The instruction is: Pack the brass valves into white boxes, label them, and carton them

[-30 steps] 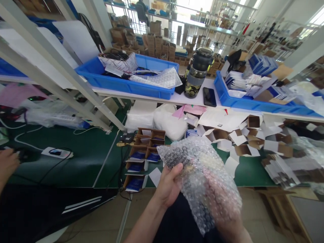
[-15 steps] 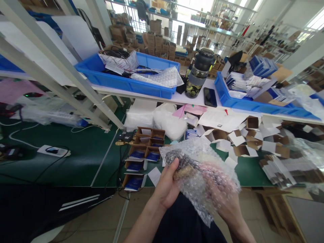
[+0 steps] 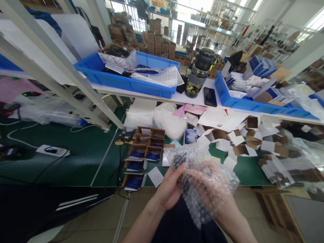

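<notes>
Over the near edge of the green bench I hold a clear bubble-wrap bag (image 3: pixel 196 195). My left hand (image 3: pixel 170 189) is closed on its left edge, thumb on top. A dark item (image 3: pixel 180 157) shows blurrily through the plastic by that thumb; its kind is not clear. My right hand (image 3: pixel 209 184) shows through the bubble wrap, fingers bent toward my left hand and gripping the film. Whether it is inside the bag or behind it is hard to tell. Just left of the bag are small open cardboard boxes (image 3: pixel 146 148) holding blue packets (image 3: pixel 133 182).
Open white-and-brown boxes (image 3: pixel 244 150) lie on the right of the green bench (image 3: pixel 81 165). On the shelf above stand blue trays (image 3: pixel 113 79), a bottle (image 3: pixel 197 76) and a phone (image 3: pixel 210 97). A dark sleeve with white stripes (image 3: pixel 76 200) is at lower left.
The right hand has shifted left and upward against the bubble wrap, closer to my left hand. The bag has become more crumpled, and its bottom corner has swung left.
</notes>
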`<state>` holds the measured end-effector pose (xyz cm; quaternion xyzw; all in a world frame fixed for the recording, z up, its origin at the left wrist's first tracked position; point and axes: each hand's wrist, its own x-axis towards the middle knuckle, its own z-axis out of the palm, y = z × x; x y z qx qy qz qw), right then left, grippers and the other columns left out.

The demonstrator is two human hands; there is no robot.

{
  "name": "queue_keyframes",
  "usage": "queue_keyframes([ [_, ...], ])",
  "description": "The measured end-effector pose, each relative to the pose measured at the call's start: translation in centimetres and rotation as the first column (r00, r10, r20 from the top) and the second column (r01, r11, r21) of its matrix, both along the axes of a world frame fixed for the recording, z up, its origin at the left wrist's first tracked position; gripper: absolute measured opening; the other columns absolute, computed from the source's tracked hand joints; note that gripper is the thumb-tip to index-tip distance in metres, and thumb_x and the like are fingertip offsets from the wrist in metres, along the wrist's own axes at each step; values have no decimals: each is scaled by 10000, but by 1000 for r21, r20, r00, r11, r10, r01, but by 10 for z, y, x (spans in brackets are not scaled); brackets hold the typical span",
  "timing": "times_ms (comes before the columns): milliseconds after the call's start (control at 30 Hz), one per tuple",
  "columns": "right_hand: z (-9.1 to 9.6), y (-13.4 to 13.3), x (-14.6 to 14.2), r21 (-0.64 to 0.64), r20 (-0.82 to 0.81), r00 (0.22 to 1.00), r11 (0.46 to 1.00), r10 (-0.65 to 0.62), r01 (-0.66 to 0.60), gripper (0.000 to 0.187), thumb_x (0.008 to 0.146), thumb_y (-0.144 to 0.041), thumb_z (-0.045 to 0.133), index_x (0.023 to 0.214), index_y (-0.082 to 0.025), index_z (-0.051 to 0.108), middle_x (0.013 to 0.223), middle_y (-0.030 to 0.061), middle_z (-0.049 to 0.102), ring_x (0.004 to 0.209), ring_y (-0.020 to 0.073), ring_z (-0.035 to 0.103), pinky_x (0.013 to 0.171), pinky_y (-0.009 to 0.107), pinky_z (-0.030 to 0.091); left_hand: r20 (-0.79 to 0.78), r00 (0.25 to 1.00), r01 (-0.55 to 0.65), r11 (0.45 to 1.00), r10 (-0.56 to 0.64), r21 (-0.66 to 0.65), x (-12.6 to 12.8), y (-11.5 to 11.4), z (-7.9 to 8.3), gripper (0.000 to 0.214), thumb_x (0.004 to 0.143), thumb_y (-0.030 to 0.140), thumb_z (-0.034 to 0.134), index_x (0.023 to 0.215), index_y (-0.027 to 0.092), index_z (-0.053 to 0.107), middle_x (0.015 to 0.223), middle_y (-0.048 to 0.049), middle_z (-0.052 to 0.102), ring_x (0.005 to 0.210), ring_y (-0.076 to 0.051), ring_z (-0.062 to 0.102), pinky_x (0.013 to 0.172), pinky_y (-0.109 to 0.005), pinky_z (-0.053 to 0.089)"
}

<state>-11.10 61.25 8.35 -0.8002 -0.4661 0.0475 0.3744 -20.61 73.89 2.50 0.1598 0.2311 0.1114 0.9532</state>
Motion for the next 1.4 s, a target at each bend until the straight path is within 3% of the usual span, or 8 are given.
queue_keyframes([
  [167, -20, 4, 5, 15, 64, 972, 974, -225, 225, 369, 883, -399, 754, 1182, -211, 650, 1146, 168, 716, 1095, 383, 670, 926, 603, 585, 128, 990, 44, 996, -55, 81, -2, -4, -1, 624, 747, 249, 900, 1311, 211, 635, 1317, -111, 707, 1246, -300, 655, 1092, -412, 499],
  [333, -12, -16, -6, 139, -79, 975, 966, -207, 217, 169, 884, -317, 758, 1044, -269, 728, 990, 65, 756, 900, 290, 714, 863, 453, 588, 27, 999, 16, 993, -19, 113, -3, 1, -2, 524, 813, 160, 809, 1306, 202, 637, 1226, -101, 748, 1113, -252, 714, 1034, -391, 533],
  [467, -1, -31, -21, 383, -288, 812, 716, -507, 583, 64, 886, -239, 745, 948, -253, 734, 662, -21, 643, 542, 161, 576, 574, 311, 481, 19, 999, -41, 999, 40, 36, -6, 11, -5, 530, 860, 177, 728, 1375, 194, 599, 1127, -110, 774, 983, -258, 747, 934, -424, 584],
  [567, 1, -33, -11, 591, -411, 803, 545, -431, 595, 119, 945, -299, 625, 1024, -241, 692, 681, -25, 580, 635, 171, 564, 665, 320, 495, 6, 998, -57, 998, 57, 28, -7, 16, -5, 542, 842, 181, 725, 1370, 176, 604, 1096, -114, 778, 969, -272, 753, 901, -415, 598],
  [767, 0, -18, 20, -30, -642, 725, 953, -249, 301, 619, 861, -538, 740, 1378, -248, 559, 1305, 106, 658, 1186, 312, 625, 961, 429, 540, -56, 996, -70, 995, 74, 65, -1, 14, -4, 568, 811, 171, 731, 1364, 174, 603, 1081, -100, 781, 1012, -290, 747, 924, -429, 594],
  [1033, 0, -35, 16, -115, -774, 606, 982, -184, 151, 368, 890, -497, 748, 1130, -220, 710, 1066, 69, 751, 981, 268, 696, 866, 345, 567, -3, 1000, -7, 990, 7, 139, -13, 25, -5, 623, 807, 183, 790, 1389, 192, 565, 1134, -129, 770, 1038, -304, 747, 962, -458, 574],
  [1200, 6, -40, 48, -29, -815, 577, 999, -49, 43, 778, 817, -583, 802, 1474, -266, 534, 1416, 127, 644, 1248, 326, 635, 1049, 427, 512, -13, 998, 58, 969, -56, 242, -17, 25, 2, 742, 724, 179, 879, 1395, 190, 560, 1200, -143, 750, 1103, -310, 724, 1000, -427, 553],
  [1400, 2, 2, 37, -9, -969, 241, 982, -55, 188, 495, 850, -492, 800, 1239, -194, 729, 1071, 111, 805, 894, 283, 763, 820, 385, 589, 7, 1000, -15, 986, 14, 164, -12, 12, -3, 872, 699, 303, 922, 1449, 231, 483, 1212, -132, 745, 1102, -331, 726, 966, -457, 581],
])
